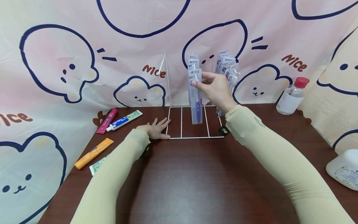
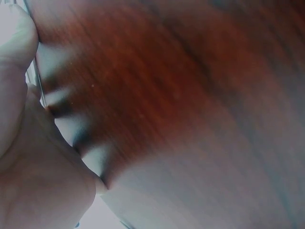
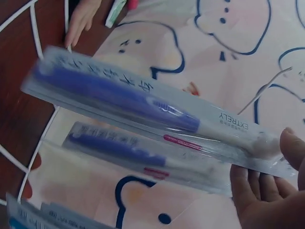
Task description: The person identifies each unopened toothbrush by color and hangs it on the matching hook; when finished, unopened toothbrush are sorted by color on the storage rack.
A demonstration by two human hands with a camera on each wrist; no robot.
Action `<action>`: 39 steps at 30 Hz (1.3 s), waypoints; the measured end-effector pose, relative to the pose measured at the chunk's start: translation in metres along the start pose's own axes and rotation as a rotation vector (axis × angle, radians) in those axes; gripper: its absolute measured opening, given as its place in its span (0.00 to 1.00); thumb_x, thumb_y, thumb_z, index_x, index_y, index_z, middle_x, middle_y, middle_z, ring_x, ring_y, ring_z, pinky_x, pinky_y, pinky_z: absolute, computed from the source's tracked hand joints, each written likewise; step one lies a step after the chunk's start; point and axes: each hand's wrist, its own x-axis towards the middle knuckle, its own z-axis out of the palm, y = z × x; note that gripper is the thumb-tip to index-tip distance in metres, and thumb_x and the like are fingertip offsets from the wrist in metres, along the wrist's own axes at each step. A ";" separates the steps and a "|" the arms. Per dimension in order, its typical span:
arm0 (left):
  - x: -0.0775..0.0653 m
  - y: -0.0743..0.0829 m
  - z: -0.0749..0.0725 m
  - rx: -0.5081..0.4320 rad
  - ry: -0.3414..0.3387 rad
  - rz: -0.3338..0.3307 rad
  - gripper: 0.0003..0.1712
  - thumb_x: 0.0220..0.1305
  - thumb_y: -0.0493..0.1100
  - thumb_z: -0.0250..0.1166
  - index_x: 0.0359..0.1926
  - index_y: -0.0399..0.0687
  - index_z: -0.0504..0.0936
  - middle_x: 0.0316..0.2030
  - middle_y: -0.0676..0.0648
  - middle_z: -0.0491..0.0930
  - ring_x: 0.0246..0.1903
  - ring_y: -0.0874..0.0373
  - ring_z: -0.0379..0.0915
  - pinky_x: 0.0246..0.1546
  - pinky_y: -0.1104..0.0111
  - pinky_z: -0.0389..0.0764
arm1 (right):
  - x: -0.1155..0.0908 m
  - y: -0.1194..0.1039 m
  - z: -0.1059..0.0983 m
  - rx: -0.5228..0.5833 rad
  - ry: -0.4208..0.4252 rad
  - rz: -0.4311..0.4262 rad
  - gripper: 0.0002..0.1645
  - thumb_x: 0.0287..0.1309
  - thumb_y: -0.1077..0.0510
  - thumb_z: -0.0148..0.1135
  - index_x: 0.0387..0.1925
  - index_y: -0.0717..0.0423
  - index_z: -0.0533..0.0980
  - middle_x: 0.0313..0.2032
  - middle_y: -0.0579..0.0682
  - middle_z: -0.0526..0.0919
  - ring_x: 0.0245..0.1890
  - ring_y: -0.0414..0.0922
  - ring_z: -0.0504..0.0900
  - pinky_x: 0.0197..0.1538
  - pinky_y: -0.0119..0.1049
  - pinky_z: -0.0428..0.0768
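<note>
My right hand (image 1: 217, 88) pinches the upper part of a clear-packed toothbrush (image 1: 197, 107) with a purple handle. Behind it stand more packed toothbrushes (image 1: 192, 57) in line; the right wrist view shows another purple-handled packed toothbrush (image 3: 119, 149) just beyond. Several packed toothbrushes (image 1: 223, 60) hang in a second row, partly hidden by the right hand. A white wire rack (image 1: 181, 123) stands under both rows on the table. At its left edge lies my left hand (image 1: 155, 129), palm down with fingers spread, fingertips at the wire.
To the left lie a pink tube (image 1: 107, 120), a blue-green toothpaste tube (image 1: 124, 120), an orange tube (image 1: 94, 153) and a green-white tube (image 1: 98, 165), partly behind the left sleeve. A red-capped bottle (image 1: 291, 98) stands at the back right, a white container (image 1: 345, 168) nearer. Patterned cloth backs the table.
</note>
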 end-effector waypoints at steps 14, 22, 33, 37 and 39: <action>0.003 0.001 0.002 -0.022 -0.014 -0.007 0.51 0.58 0.72 0.47 0.71 0.62 0.31 0.71 0.53 0.25 0.67 0.39 0.21 0.57 0.36 0.37 | 0.032 0.013 0.010 -0.022 0.026 0.051 0.26 0.45 0.42 0.68 0.47 0.49 0.80 0.38 0.45 0.84 0.39 0.38 0.80 0.47 0.35 0.74; 0.004 0.001 0.000 -0.013 -0.010 0.011 0.51 0.58 0.72 0.47 0.72 0.61 0.31 0.71 0.52 0.26 0.67 0.38 0.22 0.57 0.36 0.38 | 0.032 0.019 0.011 0.008 0.015 0.044 0.26 0.46 0.42 0.67 0.46 0.49 0.79 0.38 0.44 0.83 0.39 0.38 0.80 0.47 0.35 0.73; 0.008 -0.012 -0.004 -0.064 -0.008 0.025 0.54 0.55 0.73 0.50 0.72 0.61 0.33 0.71 0.52 0.27 0.67 0.39 0.21 0.56 0.36 0.36 | 0.004 0.026 0.009 -0.142 -0.008 0.013 0.35 0.52 0.35 0.58 0.58 0.49 0.71 0.50 0.45 0.78 0.48 0.38 0.77 0.51 0.34 0.73; 0.002 -0.017 -0.006 -0.132 0.003 0.034 0.55 0.54 0.72 0.54 0.72 0.60 0.34 0.71 0.51 0.29 0.67 0.40 0.20 0.57 0.36 0.35 | -0.023 0.027 0.010 -0.239 -0.033 -0.043 0.39 0.54 0.32 0.53 0.61 0.49 0.68 0.56 0.47 0.73 0.54 0.42 0.73 0.53 0.37 0.71; -0.004 -0.019 -0.007 -0.198 0.011 0.037 0.56 0.53 0.72 0.55 0.72 0.60 0.34 0.71 0.50 0.29 0.67 0.41 0.21 0.58 0.38 0.35 | -0.041 0.029 0.009 -0.298 -0.060 -0.098 0.38 0.55 0.32 0.52 0.61 0.49 0.68 0.57 0.47 0.73 0.55 0.42 0.71 0.54 0.38 0.70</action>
